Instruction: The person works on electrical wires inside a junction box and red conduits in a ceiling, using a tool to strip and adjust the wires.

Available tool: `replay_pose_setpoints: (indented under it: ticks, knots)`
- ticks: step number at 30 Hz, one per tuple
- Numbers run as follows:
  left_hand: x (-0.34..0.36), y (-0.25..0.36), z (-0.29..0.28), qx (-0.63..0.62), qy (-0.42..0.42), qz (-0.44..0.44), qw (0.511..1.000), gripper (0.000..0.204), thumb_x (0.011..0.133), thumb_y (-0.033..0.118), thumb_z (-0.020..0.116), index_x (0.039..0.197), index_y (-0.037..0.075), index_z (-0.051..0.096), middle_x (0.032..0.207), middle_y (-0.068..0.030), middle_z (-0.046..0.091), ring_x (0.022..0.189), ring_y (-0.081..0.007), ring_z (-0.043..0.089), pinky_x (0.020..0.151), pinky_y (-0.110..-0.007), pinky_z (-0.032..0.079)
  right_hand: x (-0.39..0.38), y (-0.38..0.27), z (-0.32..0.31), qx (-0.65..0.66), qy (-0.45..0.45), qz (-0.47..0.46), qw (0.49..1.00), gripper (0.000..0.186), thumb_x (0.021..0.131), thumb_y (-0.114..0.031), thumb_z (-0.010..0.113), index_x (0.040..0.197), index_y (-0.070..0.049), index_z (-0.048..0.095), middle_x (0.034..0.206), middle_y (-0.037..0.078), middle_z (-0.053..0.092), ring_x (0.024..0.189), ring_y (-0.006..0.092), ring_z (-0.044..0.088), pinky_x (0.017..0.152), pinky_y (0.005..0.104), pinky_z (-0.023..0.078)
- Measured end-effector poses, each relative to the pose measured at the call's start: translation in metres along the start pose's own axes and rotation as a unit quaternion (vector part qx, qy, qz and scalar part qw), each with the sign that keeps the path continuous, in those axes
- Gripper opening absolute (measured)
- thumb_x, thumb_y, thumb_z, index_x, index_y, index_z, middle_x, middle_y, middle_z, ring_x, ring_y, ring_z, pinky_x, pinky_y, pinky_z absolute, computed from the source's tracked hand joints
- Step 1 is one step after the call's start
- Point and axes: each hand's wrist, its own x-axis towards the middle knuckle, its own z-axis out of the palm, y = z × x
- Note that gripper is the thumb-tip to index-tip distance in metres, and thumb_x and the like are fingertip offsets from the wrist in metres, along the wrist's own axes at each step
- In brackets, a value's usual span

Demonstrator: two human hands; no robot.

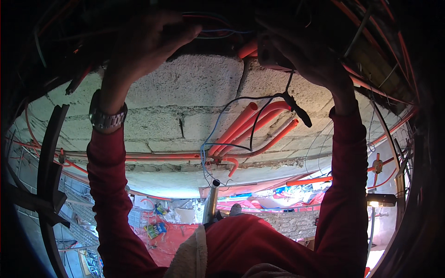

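Note:
My left hand (pixel 155 44), with a metal watch on the wrist, is raised in deep shadow at the top. Its fingers look closed around thin red, blue and green wires (pixel 215 32) that run across toward the right. My right hand (pixel 306 53) is wrapped over the side of a dark reddish box (pixel 272 52), and its fingertips are lost in the dark. An orange conduit (pixel 248 48) meets that box from the left. Below the box hangs a black cable with a thick taped end (pixel 296 109). A blue wire (pixel 218 121) loops down from it.
A pale block wall (pixel 185 88) spans the space beneath my hands. Several orange conduits (pixel 255 125) bend out from it. At left stands a dark metal frame (pixel 50 153); at right, a lit lamp (pixel 381 200). Far below lie a metal pole (pixel 211 204) and debris on red sheeting (pixel 178 238).

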Motion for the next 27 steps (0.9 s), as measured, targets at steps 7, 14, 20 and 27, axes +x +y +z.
replay_pose_setpoints:
  ticks: [7, 14, 20, 27]
  knots:
    - [0.001, 0.029, -0.018, 0.006, -0.029, 0.009, 1.0, 0.031, 0.099, 0.039, 0.069, 0.103, 0.01, 0.078, 0.065, 0.0012, 0.066, 0.055, -0.0053, 0.056, 0.051, -0.027, 0.038, 0.0, -0.01, -0.005, 0.078, 0.05, -0.004, 0.996, 0.039, 0.105, -0.011, 0.057, 0.144, -0.01, 0.057, 0.147, 0.008, 0.059, 0.129, 0.0229, 0.062, 0.109, 0.0367, 0.049]
    - [0.003, 0.034, -0.023, 0.024, -0.041, -0.021, 0.999, 0.029, 0.097, 0.036, 0.072, 0.091, 0.007, 0.075, 0.066, -0.0042, 0.066, 0.057, -0.0152, 0.063, 0.056, -0.031, 0.049, 0.006, -0.011, -0.005, 0.054, 0.055, -0.026, 0.997, 0.037, 0.105, -0.012, 0.057, 0.142, -0.012, 0.059, 0.142, 0.008, 0.063, 0.128, 0.0232, 0.063, 0.106, 0.0377, 0.051]
    - [0.005, 0.028, -0.023, -0.079, -0.053, -0.007, 0.995, 0.027, 0.098, 0.031, 0.073, 0.11, 0.007, 0.076, 0.085, -0.0037, 0.073, 0.074, -0.0082, 0.069, 0.062, -0.024, 0.053, 0.023, -0.005, -0.008, -0.019, -0.004, 0.013, 1.0, 0.034, 0.106, -0.013, 0.058, 0.139, -0.014, 0.062, 0.13, 0.007, 0.068, 0.117, 0.0177, 0.068, 0.101, 0.0352, 0.054]
    - [0.007, -0.009, -0.017, -0.043, -0.006, 0.105, 0.994, 0.029, 0.099, 0.03, 0.07, 0.116, 0.007, 0.071, 0.097, -0.0062, 0.075, 0.08, -0.0109, 0.072, 0.061, -0.028, 0.057, 0.073, -0.021, -0.027, 0.187, -0.212, 0.226, 0.932, 0.038, 0.107, -0.039, 0.058, 0.123, -0.007, 0.069, 0.099, 0.008, 0.071, 0.093, 0.0179, 0.065, 0.085, 0.0334, 0.052]
